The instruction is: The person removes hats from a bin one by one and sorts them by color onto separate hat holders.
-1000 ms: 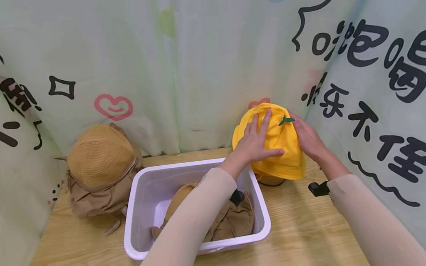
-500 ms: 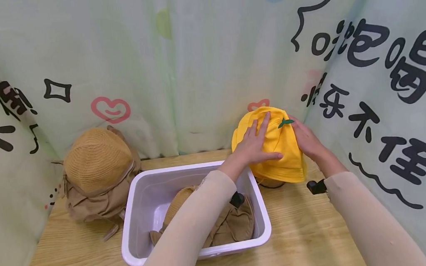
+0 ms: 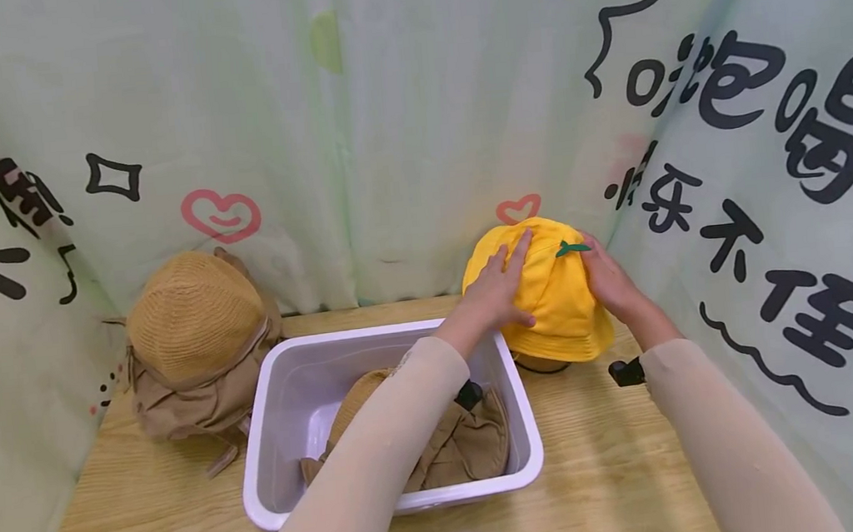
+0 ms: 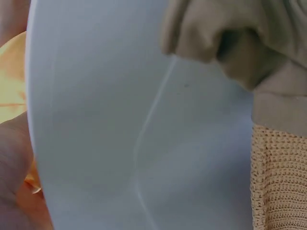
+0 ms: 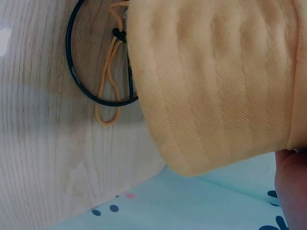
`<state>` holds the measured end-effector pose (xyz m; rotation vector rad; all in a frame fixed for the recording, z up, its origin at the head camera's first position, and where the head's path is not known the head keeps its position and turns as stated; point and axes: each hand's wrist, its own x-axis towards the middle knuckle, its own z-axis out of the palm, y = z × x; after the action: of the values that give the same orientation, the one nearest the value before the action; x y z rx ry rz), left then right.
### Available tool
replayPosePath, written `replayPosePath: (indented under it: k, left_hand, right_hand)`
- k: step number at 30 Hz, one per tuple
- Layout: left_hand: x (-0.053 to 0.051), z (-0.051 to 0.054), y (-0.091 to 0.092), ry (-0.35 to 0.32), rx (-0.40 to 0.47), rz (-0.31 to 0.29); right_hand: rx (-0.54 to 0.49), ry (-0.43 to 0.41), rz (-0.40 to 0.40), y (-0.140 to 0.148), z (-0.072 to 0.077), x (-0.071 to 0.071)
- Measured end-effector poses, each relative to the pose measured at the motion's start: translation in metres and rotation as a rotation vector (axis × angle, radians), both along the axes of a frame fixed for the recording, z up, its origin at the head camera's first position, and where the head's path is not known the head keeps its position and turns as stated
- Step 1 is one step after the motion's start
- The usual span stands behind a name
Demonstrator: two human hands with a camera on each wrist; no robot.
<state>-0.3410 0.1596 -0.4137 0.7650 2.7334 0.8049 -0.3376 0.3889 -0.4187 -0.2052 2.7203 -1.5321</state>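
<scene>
Left hand (image 3: 495, 294) spread, right hand (image 3: 613, 282) unclear in grip, you touch the domed yellow cloth hat (image 3: 559, 310), one o'clock. It seems placed; brown straw-and-cloth hat (image 3: 474, 448), twelve o'clock, probably remains.

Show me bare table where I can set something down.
Bare table lies between the bin and right sleeve, and left of the bin, before the left straw hat. Crowded: back right, left hand and right hand on the yellow hat.

Curtained setting, room type indeterminable. Printed curtains (image 3: 416, 133) hang clockwise from nine to three o'clock; wood-grain surface (image 3: 599, 453) at six
</scene>
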Motion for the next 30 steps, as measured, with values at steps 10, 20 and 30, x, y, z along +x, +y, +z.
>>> replayPosePath:
  k: [10,20,30]
  left_hand:
    - [-0.005,-0.006,-0.008,-0.008,0.007,0.02]
    - [-0.003,-0.007,-0.005,0.013,-0.044,0.017]
    - [-0.001,0.002,0.008,0.158,-0.078,-0.089]
  right_hand:
    - [-0.046,0.053,-0.053,-0.004,-0.025,-0.01]
    - [-0.066,0.008,-0.065,0.004,-0.029,-0.005]
    - [0.037,0.227,-0.101,-0.011,-0.037,0.034]
